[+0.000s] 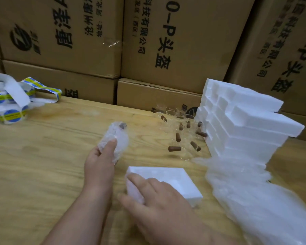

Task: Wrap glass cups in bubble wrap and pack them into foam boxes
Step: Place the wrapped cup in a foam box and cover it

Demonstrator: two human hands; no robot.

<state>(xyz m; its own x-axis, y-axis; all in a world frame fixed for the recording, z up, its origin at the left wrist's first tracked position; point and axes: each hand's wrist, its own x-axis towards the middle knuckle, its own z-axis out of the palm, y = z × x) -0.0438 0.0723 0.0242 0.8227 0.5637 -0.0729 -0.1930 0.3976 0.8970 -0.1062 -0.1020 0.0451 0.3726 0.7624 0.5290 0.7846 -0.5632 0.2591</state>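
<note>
Behind table, cartons printed "头盔", "科技有限公司"

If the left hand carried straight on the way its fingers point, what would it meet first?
The left hand already grips the bubble-wrapped glass cup. Beyond that lies bare wooden table, then probably the stacked brown cardboard cartons; depth is unclear.

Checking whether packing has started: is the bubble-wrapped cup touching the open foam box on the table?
Apart. The head view shows bare wooden table between the wrapped cup, gripped by the left hand, and the foam box under the right hand.
</note>
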